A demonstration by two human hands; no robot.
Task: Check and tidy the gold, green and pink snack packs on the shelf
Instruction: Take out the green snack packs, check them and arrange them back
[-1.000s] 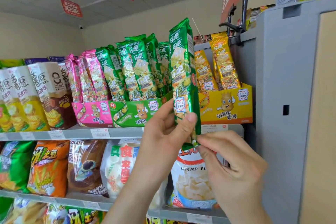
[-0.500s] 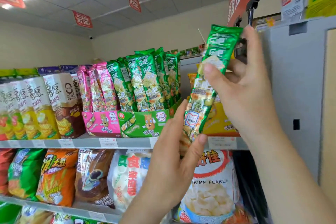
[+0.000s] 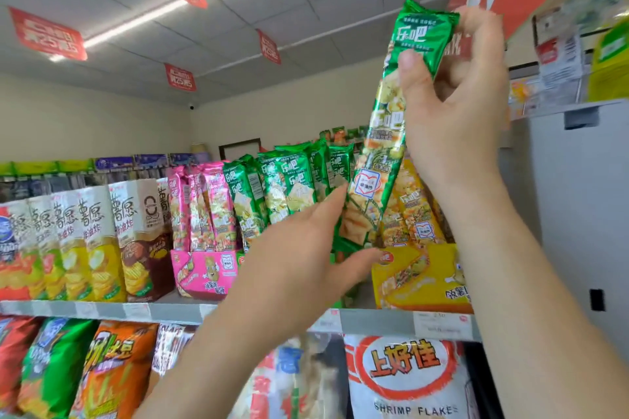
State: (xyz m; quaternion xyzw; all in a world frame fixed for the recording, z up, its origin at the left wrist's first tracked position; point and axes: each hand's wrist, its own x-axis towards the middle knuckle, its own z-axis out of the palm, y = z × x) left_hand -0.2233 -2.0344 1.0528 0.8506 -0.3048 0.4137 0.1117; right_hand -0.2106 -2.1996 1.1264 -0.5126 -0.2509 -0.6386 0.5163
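A shop aisle under a tiled ceiling hung with red signs; the shelf runs across the lower half of the frame. On it stand the pink packs left of centre, the green row at centre, and the gold packs in their gold box right of centre.

1 green pack is off the shelf, held up in the upper right of the frame and tilted with its top to the right. 1 second ago it stood upright and lower, with both hands at its bottom end. Since then the right hand has climbed to the top and now pinches it between thumb and fingers. The left hand holds the bottom end between thumb and forefinger.

With the pack stretched by both ends and its front facing the camera, this looks like the checking step. The pack has yet to go back, probably into the green row behind the left hand.
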